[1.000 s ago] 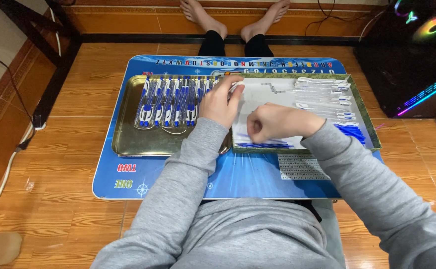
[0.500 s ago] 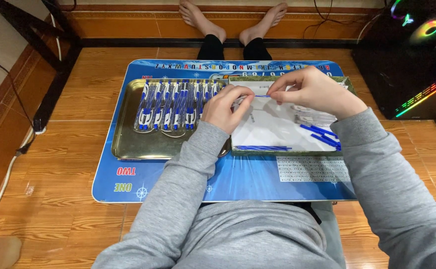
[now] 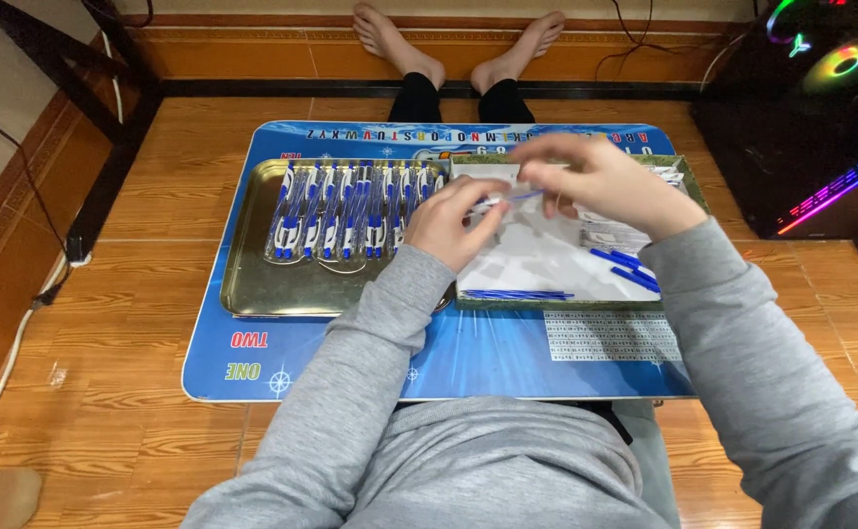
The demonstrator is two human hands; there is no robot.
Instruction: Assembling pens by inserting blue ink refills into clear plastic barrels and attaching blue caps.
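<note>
Edges: the blue mat (image 3: 351, 353) lies on the wood floor; we see bare mat along its near edge.
Trays: we count two, the left tray (image 3: 253, 284) and the right tray (image 3: 689, 181), side by side.
Left tray: a row of pens (image 3: 336, 211) at the far end, too many to count.
Right tray: white paper (image 3: 547, 260), loose blue refills (image 3: 517, 294).
Hands: our left hand (image 3: 453, 220) and right hand (image 3: 605, 181) pinch one pen part (image 3: 517, 196) over the right tray.
</note>
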